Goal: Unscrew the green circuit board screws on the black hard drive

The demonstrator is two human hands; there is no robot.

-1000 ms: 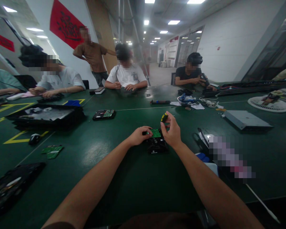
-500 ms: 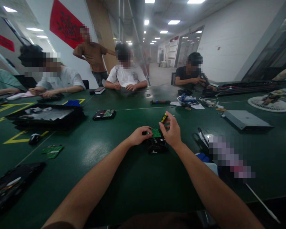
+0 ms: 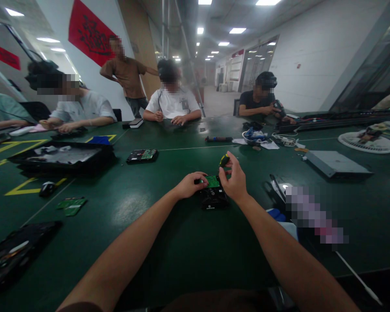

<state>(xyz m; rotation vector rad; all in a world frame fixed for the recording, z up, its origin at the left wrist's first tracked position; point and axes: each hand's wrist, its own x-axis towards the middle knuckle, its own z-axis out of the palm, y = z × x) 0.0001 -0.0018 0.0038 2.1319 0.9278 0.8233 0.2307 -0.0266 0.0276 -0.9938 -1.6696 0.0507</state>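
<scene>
In front of me on the table lies a black hard drive (image 3: 213, 200) with a green circuit board (image 3: 213, 181) on its upper face. My left hand (image 3: 193, 183) grips its left edge, the fingertips resting by the board. My right hand (image 3: 233, 177) is closed on the black and yellow handle of a screwdriver (image 3: 224, 160), upright and a little tilted above the drive's right side. The screwdriver's shaft and tip are hidden behind my fingers, so I cannot tell whether it touches a screw.
Another hard drive (image 3: 142, 156) lies farther off to the left, near a black tray (image 3: 99, 154). Loose green boards (image 3: 72, 206) and a mouse (image 3: 47, 189) are on the left. A grey metal box (image 3: 338, 164) sits at the right. Several people are around the far side.
The screwdriver handle has turned in my right fingers, showing less yellow, and these fingers have shifted slightly. My left hand and the hard drive stay in place.
</scene>
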